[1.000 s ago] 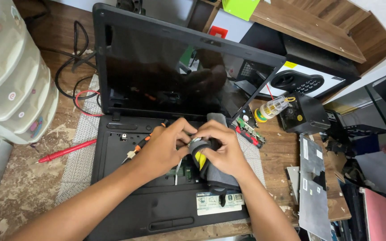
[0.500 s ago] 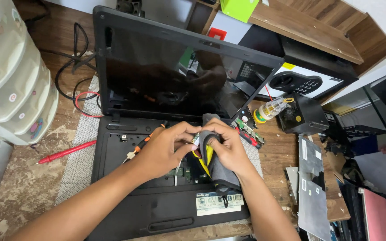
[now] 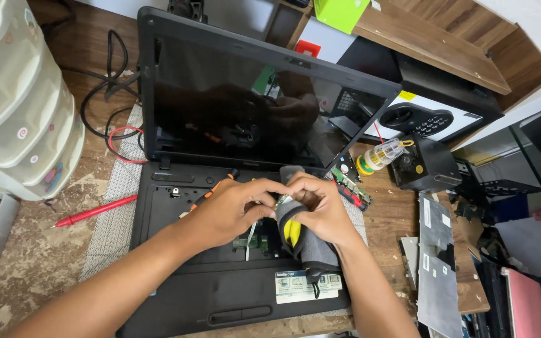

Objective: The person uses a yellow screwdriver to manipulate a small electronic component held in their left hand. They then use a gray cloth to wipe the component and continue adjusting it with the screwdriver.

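An open black laptop (image 3: 220, 294) with its keyboard removed lies in front of me, its inner parts showing. Over the open bay both hands meet on a grey fabric pouch (image 3: 311, 247) with something yellow showing inside. My right hand (image 3: 324, 209) grips the pouch's upper part. My left hand (image 3: 233, 209) pinches at its top edge, fingertips touching those of the right. The pouch's lower end rests on the palm rest. An orange-handled screwdriver (image 3: 211, 193) lies on the laptop under my left hand.
White plastic drawers (image 3: 14, 106) stand at the left, with a red probe (image 3: 95, 211) and black cables (image 3: 111, 94) nearby. To the right are a small bottle (image 3: 380, 155), a black box (image 3: 424, 164), a keypad safe (image 3: 421, 116), a green circuit strip (image 3: 349, 184) and a grey panel (image 3: 436, 269).
The pouch has been turned and drawn open between my hands, so it now hangs longer toward the palm rest. Both hands stayed over the laptop's middle.
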